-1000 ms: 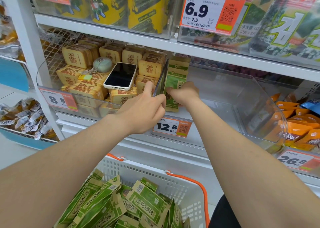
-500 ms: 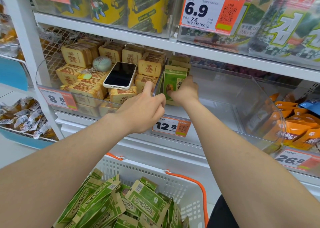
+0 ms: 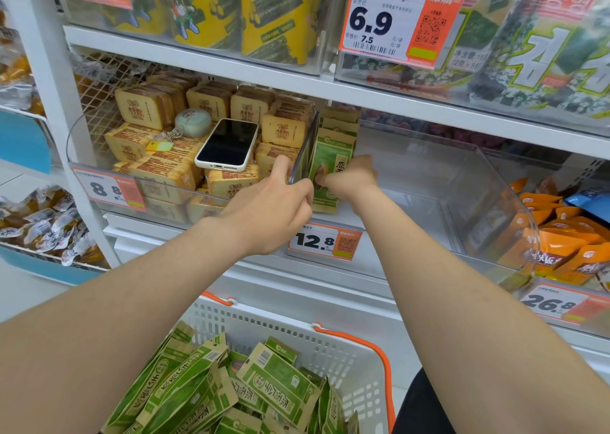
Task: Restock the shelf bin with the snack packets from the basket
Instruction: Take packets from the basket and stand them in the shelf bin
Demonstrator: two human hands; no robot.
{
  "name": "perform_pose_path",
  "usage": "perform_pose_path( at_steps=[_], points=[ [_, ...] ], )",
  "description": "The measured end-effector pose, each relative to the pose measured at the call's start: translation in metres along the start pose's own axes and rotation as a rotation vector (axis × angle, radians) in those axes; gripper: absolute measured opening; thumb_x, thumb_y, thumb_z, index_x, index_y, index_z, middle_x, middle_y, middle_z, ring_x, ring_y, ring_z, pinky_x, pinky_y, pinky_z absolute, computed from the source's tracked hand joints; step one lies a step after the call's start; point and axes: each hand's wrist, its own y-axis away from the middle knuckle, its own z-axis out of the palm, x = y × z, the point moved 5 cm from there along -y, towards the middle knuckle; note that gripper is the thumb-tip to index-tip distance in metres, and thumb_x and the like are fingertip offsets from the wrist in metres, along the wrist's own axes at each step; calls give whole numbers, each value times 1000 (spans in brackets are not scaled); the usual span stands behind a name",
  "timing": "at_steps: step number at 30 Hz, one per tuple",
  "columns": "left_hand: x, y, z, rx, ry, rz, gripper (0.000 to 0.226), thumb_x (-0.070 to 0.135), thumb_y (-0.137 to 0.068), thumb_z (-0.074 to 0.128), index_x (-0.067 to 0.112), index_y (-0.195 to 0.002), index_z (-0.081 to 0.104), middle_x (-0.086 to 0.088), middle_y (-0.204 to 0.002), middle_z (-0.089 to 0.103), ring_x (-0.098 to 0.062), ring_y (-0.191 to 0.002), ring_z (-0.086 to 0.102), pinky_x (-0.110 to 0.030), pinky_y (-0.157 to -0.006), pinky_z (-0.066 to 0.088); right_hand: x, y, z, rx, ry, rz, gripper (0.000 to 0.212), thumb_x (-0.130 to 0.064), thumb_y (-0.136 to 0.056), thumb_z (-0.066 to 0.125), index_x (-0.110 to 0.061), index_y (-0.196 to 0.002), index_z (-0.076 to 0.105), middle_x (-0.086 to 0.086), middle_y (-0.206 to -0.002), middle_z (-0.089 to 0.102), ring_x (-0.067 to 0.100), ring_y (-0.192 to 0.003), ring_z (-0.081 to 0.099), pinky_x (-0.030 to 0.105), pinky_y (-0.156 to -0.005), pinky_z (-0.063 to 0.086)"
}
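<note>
left hand [image 3: 270,212]: fingers pinch clear bin wall [image 3: 305,146] | right hand [image 3: 351,178]: fingers grip flat green packet [image 3: 333,156]

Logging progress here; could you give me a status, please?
Left hand grips clear divider. Right hand holds green packets upright in bin. Basket holds more. Nothing blocking.
</note>
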Motion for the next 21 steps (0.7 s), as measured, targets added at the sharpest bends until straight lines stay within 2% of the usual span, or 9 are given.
perform_pose_path(
  at_steps=[3,5,7,9,11,13,15,18,21],
  points=[
    [2,1,-1,45,-8,13,23,30,-106,40,18,-115,58,-11,-128,35,-22,-67,51,-36,-59,41,1,0,-1,-4,-41,2,100,-33,-75,91,-9,-146,26,14,-139,55,33,-126,58,44,-103,55],
    [4,2,-3,130,-61,24,24,27,-101,45,14,-112,62,-16,-140,35,-31,-94,52,-45,-76,48,-1,1,-3,0,-40,-26,119,-34,-77,90,-7,-158,8,11,-142,56,31,-130,58,40,-104,53],
    [9,2,-9,237,-149,34,25,25,-94,51,11,-108,67,-16,-144,36,-36,-113,45,-51,-91,45,-1,3,-5,-2,-41,-55,125,-35,-78,89,-5,-160,0,8,-139,59,29,-129,59,34,-99,52],
    [20,1,-15,301,-178,90,24,21,-90,56,11,-106,71,-14,-144,40,-36,-119,42,-49,-93,41,0,7,-10,-3,-82,-60,104,-34,-78,88,-6,-154,23,7,-129,65,27,-120,63,34,-94,55],
    [30,-1,-16,307,-142,143,22,17,-91,59,10,-106,73,-11,-134,48,-31,-114,44,-44,-87,40,1,10,-13,-34,-118,-83,63,-31,-79,85,-12,-131,55,6,-117,70,26,-109,67,39,-93,59],
    [37,-3,-14,293,-90,142,25,14,-92,60,11,-112,75,-5,-119,56,-27,-107,48,-41,-85,41,5,11,-14,-76,-174,-83,40,-34,-77,82,-20,-112,70,3,-108,75,25,-101,71,43,-91,62],
    [39,-4,-14,296,-10,91,27,12,-93,61,12,-117,74,-2,-111,61,-24,-105,50,-39,-89,43,13,11,-20,-86,-297,-5,32,-29,-78,78,-21,-107,70,6,-108,76,28,-97,72,48,-86,64],
    [38,-6,-18,309,82,-10,26,16,-98,60,14,-123,68,-1,-115,64,-21,-108,50,-33,-92,43,19,23,-34,-120,-585,124,15,-4,-97,62,-13,-109,63,12,-109,74,30,-96,74,47,-74,65],
    [40,-6,-22,309,194,-106,37,28,-103,63,13,-137,57,-4,-128,61,-21,-120,51,-27,-95,37,22,35,-44,-220,-848,173,27,4,-102,47,-7,-122,63,16,-110,76,31,-95,76,48,-72,65]
  ],
)
